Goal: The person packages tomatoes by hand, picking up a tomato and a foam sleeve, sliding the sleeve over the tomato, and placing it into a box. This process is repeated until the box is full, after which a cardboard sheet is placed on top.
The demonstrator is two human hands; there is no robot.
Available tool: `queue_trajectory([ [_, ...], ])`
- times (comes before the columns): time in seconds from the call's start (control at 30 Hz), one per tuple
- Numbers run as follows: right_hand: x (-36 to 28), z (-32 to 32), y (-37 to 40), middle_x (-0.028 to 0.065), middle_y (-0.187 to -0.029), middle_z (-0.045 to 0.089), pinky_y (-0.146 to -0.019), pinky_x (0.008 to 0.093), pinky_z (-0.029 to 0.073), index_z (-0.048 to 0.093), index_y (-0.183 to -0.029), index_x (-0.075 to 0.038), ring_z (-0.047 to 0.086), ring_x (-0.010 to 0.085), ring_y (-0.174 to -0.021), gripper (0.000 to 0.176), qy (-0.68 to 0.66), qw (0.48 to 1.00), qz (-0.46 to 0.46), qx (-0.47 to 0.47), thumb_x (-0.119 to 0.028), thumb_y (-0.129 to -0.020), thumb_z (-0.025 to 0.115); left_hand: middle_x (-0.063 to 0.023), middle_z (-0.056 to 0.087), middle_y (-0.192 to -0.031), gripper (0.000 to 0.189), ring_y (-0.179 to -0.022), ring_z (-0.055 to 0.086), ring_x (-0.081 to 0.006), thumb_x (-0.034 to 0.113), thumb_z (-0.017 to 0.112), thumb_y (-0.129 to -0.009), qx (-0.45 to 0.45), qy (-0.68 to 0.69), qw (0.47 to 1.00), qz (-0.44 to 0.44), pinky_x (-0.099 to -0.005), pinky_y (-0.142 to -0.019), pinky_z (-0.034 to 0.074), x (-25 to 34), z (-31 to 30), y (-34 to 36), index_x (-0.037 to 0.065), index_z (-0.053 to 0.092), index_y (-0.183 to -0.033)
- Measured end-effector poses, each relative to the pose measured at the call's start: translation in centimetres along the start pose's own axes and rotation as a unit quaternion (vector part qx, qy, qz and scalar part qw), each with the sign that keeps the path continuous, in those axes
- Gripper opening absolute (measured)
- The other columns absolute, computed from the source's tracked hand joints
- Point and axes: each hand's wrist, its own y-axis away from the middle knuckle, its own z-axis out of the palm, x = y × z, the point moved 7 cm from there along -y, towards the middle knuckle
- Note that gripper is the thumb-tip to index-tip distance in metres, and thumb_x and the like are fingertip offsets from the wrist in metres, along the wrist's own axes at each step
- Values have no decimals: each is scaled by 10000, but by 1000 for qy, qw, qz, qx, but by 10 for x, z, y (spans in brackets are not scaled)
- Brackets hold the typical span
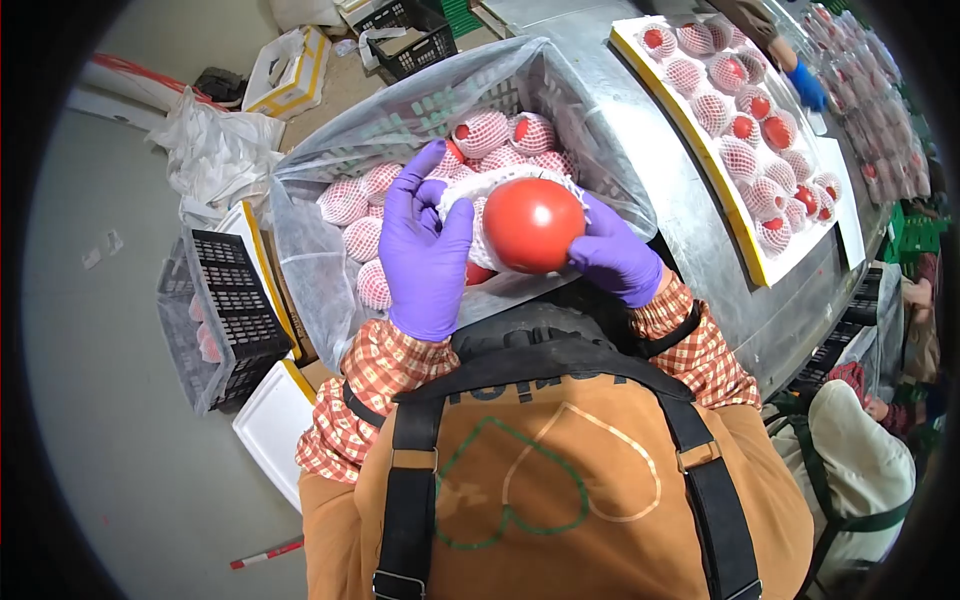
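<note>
A large bare red tomato (535, 225) is held above a lined crate, with my gloved right hand (615, 250) closed around its right side. At its left, my gloved left hand (425, 245) pinches a white foam net sleeve (465, 190), index finger stretched out. The sleeve lies behind and beside the tomato. Below both hands, the crate with a translucent liner (610, 140) contains several tomatoes in pink-and-white foam nets (362, 238). Some red skin shows through the net openings.
On the metal table (660, 170) at right, a yellow-edged white box (690, 140) holds several netted tomatoes. Packed trays (870, 110) and another person's blue-gloved hand (806, 88) are beyond. A black crate (240, 300) and a white lid (275, 430) stand at left.
</note>
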Motion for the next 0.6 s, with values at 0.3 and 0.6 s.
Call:
queue_trajectory([
  [0.3,-27,-8,8,100,-1333,483,-1002,313,435,332,-1438,-40,486,187,-1230,736,66,988,-123,64,-176,-818,706,-70,620,-910,521,-663,577,-184,-50,696,-746,-214,-376,808,400,-285,-612,478,39,75,28,74,578,-1238],
  [0.6,-37,-171,30,202,-1311,515,-1071,446,402,443,-1327,14,493,325,-1232,513,-248,916,-158,273,-309,-945,559,-129,624,-1015,440,-823,617,-303,129,631,-828,-314,-452,807,216,-397,-728,510,-37,28,12,97,551,-1260],
])
